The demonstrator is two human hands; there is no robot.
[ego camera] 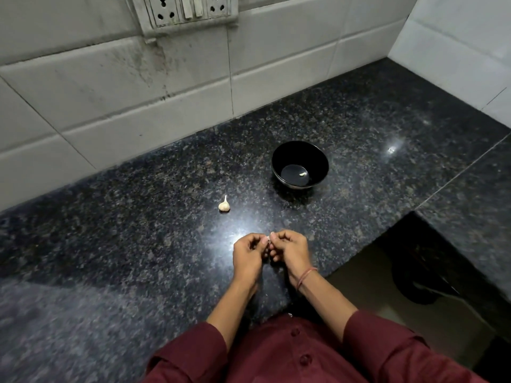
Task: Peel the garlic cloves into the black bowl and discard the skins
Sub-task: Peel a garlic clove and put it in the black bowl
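While you look down through the head camera, your left hand [249, 254] and right hand [290, 250] meet, fingers curled, and both pinch one small pale garlic clove [268, 239]. I judge this is the peeling step. Next, strip the skin, then reach to the round glossy black bowl [300, 150], beyond the grip and slightly right, which holds one peeled clove [303, 174]. The small white garlic bulb [224, 205] lies beyond the grip, to the left.

1. The pale piece [268, 239] pinched between the left hand [249, 255] and the right hand [290, 251] is mostly covered by them; clove or skin, I cannot tell.
2. The bit [303, 174] in the black bowl [279, 158] is too small to say if it is peeled.
3. The socket panel [190, 12] is cut by the top edge.
4. The dark object [423, 288] on the floor is too dim to identify.
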